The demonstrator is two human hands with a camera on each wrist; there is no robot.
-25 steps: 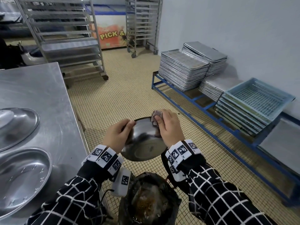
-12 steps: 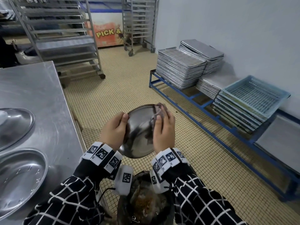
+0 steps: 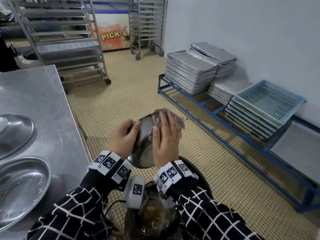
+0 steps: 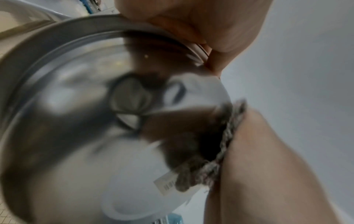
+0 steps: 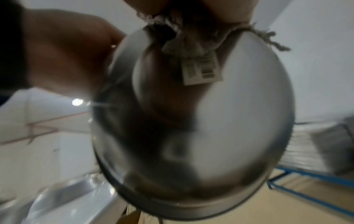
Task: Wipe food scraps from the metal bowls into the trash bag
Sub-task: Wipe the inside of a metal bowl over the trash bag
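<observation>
Metal bowl [image 3: 144, 146] tilted steeply on edge above the trash bag [image 3: 152, 215], hollow side toward the right hand [image 3: 166, 141]. Left hand [image 3: 123, 137] grips the bowl's rim, thumb curled over the edge. Right hand presses a grey cloth [image 3: 171, 116] flat against the inner wall, fingers straight and close together. Two more bowls [image 3: 22, 186] rest on the steel table [image 3: 45, 104] at left.
</observation>
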